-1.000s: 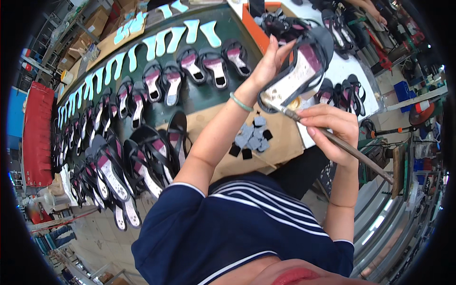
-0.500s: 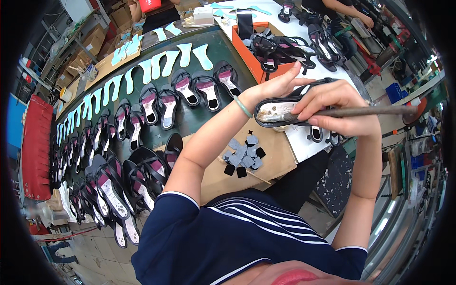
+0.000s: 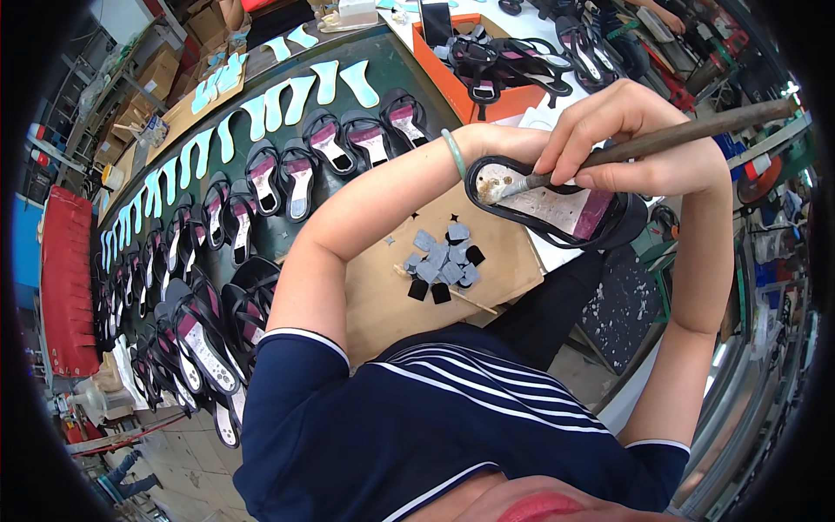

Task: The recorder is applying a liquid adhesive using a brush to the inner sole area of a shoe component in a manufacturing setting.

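A black sandal (image 3: 564, 207) with a pale and maroon insole is tilted up in front of me, above the table's right side. My left hand (image 3: 513, 139) grips it from the far edge, its fingers hidden behind my right hand and the sandal. My right hand (image 3: 631, 143) is closed round the dark wooden handle of a brush (image 3: 687, 139). The brush's pale bristles touch the heel end of the insole, where there are brownish spots and a whitish wet patch.
Rows of black sandals (image 3: 298, 178) and pale blue-edged insoles (image 3: 261, 117) cover the green table (image 3: 409, 65). Grey and black pads (image 3: 444, 261) lie on a brown board (image 3: 374, 309). An orange box (image 3: 513, 109) of sandals stands beyond my hands; another person's hand (image 3: 670, 19) shows far right.
The sandal has turned, so its strap end points lower right. My right hand has risen slightly and the brush has tilted, its handle end higher. Bristles now reach further onto the heel end.
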A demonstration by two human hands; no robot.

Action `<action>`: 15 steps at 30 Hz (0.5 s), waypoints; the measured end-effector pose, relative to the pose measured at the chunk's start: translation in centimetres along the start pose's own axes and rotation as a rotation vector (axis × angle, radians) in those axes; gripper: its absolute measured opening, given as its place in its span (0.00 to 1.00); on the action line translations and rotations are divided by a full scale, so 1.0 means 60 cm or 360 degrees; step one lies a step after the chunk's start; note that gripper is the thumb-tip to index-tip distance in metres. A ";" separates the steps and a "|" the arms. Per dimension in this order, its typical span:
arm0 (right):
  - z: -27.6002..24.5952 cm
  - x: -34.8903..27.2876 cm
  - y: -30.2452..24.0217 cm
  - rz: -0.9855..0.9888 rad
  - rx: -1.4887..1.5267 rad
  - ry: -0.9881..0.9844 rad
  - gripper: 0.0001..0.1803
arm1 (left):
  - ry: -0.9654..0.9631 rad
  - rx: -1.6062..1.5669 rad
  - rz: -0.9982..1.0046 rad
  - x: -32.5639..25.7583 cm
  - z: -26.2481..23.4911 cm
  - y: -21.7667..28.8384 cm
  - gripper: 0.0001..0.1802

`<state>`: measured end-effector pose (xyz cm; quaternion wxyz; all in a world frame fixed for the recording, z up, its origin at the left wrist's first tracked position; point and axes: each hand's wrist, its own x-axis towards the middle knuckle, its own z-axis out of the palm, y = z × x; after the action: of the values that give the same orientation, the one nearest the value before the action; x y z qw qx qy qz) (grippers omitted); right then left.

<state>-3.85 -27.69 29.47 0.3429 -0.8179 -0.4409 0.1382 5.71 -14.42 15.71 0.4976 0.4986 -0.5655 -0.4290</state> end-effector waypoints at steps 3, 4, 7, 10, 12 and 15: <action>0.000 -0.001 0.000 0.0002 0.0020 -0.0022 0.09 | -0.0031 0.0090 0.0038 0.003 0.001 -0.005 0.22; -0.001 -0.003 -0.001 0.0000 0.0020 -0.0040 0.08 | -0.0034 0.0076 0.0068 0.003 0.004 -0.003 0.23; -0.001 -0.011 -0.001 0.0027 -0.0001 -0.0058 0.08 | 0.0053 -0.0216 -0.0115 0.006 0.016 0.009 0.22; 0.000 -0.018 0.000 0.0043 0.0009 -0.0045 0.08 | 0.0037 -0.0426 -0.0195 0.011 0.013 -0.011 0.22; 0.001 -0.023 0.002 0.0034 -0.0004 -0.0041 0.08 | 0.0002 -0.0525 -0.0183 0.013 0.011 -0.027 0.23; 0.005 -0.030 0.003 0.0039 -0.0010 -0.0032 0.08 | 0.0002 -0.0610 -0.0271 0.014 0.004 -0.042 0.26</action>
<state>-4.92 -29.11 29.01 0.3341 -0.8228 -0.4348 0.1492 5.78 -15.60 13.33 0.5457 0.4412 -0.4290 -0.5688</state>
